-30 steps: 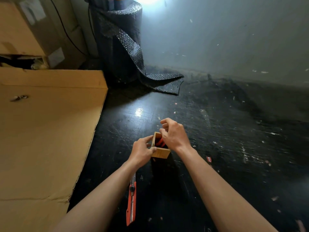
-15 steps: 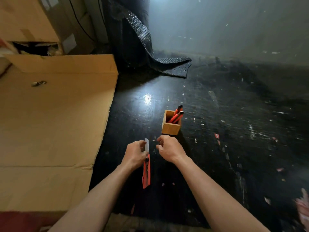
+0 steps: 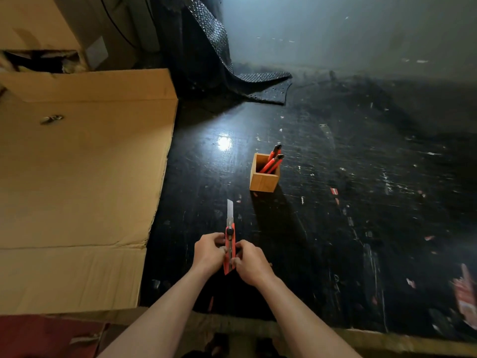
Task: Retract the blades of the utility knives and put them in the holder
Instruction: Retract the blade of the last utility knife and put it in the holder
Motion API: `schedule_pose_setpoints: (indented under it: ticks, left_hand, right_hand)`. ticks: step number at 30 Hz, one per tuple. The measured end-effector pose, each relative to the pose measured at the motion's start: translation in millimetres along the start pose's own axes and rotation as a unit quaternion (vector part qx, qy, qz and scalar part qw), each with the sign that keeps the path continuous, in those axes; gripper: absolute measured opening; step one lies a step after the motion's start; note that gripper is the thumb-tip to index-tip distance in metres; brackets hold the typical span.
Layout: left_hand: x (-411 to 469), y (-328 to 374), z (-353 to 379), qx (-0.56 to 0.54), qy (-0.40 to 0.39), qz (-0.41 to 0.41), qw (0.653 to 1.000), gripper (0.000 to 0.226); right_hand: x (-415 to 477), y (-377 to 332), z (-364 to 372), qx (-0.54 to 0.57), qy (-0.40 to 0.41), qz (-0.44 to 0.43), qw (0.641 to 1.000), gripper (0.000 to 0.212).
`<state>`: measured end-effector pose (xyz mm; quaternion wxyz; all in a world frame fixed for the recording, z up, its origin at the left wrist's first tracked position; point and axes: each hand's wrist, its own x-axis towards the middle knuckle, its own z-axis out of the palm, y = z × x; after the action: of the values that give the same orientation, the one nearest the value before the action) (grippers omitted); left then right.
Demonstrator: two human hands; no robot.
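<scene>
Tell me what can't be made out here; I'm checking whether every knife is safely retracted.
- Head view: blade ends of the knives in the holder sit below its rim; retraction unseen.
- How many knives stand there: they overlap, so I cannot be sure.
- Lower body of the held knife: covered by the left hand and right hand.
- Small object on the cardboard: too small to identify.

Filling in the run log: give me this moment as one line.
stage: retracting | both hands grip orange utility knife | blade extended | wooden holder holds two knives | black table
</scene>
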<state>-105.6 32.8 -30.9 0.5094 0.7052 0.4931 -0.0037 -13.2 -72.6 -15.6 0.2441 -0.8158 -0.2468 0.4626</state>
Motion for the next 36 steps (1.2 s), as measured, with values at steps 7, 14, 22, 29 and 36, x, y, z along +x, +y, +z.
schedule_pose_setpoints:
  ticks: [7,14,22,29,36]
  left_hand:
    - [-6,11,-3,-0.079,0.013,0.022,0.997,0.036]
    - [-8,64,-34,-0.189,-0.06,0.078,0.977,0.035]
    - [-16,155,-59,-0.256,-0.109,0.161,0.947,0.035]
    - [-30,212,-74,-0.273,-0.116,0.21,0.932,0.038]
    - [-47,246,-81,-0.276,-0.112,0.272,0.915,0.038]
  right_hand:
    - [-7,5,-4,0.117,0.048,-0.012,0.992,0.028]
    - [-18,-22,-48,0.169,0.115,-0.107,0.973,0.037]
    - [-33,-60,-126,0.215,0.157,-0.216,0.939,0.021]
    - [-60,-91,-176,0.191,0.194,-0.272,0.923,0.023]
    - [-78,-120,-215,0.176,0.248,-0.313,0.9,0.033]
